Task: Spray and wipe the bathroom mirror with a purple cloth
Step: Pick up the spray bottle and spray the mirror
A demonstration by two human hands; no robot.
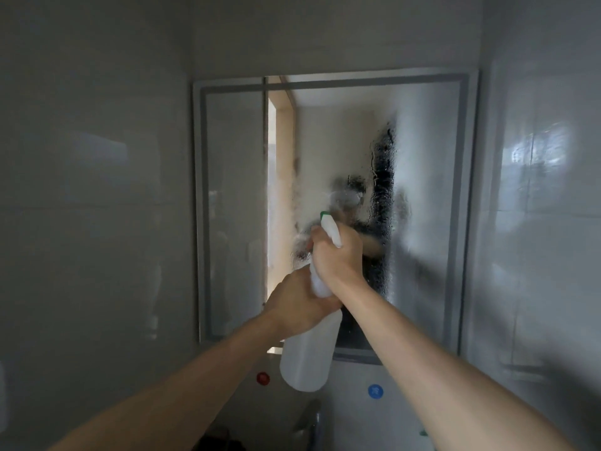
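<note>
A rectangular wall mirror [429,190] with a grey frosted border hangs straight ahead, its middle and right part fogged with mist and running droplets, its left strip drier; glossy grey tiled walls close in on both sides, the left wall [97,190] near the mirror's left edge and the right wall [536,190] just beside its right edge, so the open room lies only in front of the glass; a translucent white plastic spray bottle [307,356] with a green nozzle tip [324,214] is held up before the mirror's lower middle, tilted, nozzle close to the glass; the right hand [338,255] has its fingers wrapped round the sprayer head; the left hand [296,304] grips the bottle's neck just below it; under the mirror sit a red round sticker [262,378] and a blue round sticker [375,391], with a metal tap [309,418] lower between the forearms.
</note>
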